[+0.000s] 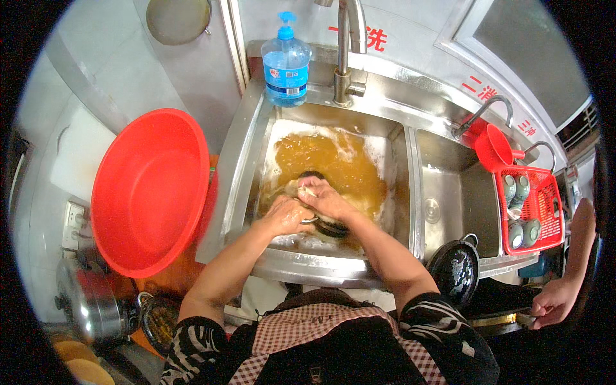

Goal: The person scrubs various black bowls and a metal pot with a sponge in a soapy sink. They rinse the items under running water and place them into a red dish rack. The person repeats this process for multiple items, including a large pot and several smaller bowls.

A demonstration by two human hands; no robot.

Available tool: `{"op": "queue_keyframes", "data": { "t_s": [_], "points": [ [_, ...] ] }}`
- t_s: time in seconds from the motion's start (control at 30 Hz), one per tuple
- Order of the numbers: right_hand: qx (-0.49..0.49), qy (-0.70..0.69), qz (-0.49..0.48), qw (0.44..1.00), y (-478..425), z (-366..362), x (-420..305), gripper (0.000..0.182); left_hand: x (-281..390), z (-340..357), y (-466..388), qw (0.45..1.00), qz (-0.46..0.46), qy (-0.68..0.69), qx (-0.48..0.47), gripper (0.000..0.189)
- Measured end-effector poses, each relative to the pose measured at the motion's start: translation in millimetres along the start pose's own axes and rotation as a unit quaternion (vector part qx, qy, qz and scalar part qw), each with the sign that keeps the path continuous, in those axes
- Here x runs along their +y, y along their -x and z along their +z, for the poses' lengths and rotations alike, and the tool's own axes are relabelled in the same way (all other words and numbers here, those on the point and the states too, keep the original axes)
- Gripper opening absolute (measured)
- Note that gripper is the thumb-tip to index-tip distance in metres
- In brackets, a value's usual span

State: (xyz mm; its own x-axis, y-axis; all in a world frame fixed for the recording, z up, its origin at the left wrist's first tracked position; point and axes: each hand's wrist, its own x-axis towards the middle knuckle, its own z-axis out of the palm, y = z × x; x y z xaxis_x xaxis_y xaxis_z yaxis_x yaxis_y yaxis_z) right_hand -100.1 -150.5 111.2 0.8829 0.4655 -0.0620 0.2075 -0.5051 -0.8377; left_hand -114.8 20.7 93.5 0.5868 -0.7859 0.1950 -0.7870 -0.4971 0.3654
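My left hand (288, 215) grips a dark pan (332, 228) by its edge, beside a metal ring handle (309, 220). The pan lies partly under brown, foamy water in the left basin of a stainless-steel sink (402, 159). Against the pan, my right hand (327, 198) presses a pale, wet cloth-like piece (306, 192); its exact kind is hard to tell. Both hands are close together, just above the water. Much of the pan is hidden by the hands and the murky water.
A large red basin (149, 192) stands left. Behind the sink are a blue soap pump bottle (286, 72) and a faucet (342, 62). At right, a red basket (544, 202) holds cups. A black pan (455, 272) leans near the front edge. Another person's hand (558, 303) grips a dark vessel.
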Motion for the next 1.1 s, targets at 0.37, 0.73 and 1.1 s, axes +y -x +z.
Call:
{"op": "queue_keyframes", "data": {
  "t_s": [0.37, 0.73, 1.1],
  "points": [
    [0.093, 0.161, 0.261, 0.947, -22.8, -1.7, 213.0, 0.045, 1.4, -9.3, -3.7, 0.998, -0.023, -0.005, -0.065, 0.029],
    [0.188, 0.234, 0.258, 0.918, -1.3, 22.4, 27.8, 0.052, 8.2, -11.7, -6.1, 0.998, -0.055, -0.003, -0.040, 0.029],
    [0.188, 0.220, 0.327, 0.900, 65.9, -0.9, 84.7, 0.040, -0.1, -9.0, -6.0, 0.996, -0.062, 0.030, -0.056, 0.032]
  ]
}}
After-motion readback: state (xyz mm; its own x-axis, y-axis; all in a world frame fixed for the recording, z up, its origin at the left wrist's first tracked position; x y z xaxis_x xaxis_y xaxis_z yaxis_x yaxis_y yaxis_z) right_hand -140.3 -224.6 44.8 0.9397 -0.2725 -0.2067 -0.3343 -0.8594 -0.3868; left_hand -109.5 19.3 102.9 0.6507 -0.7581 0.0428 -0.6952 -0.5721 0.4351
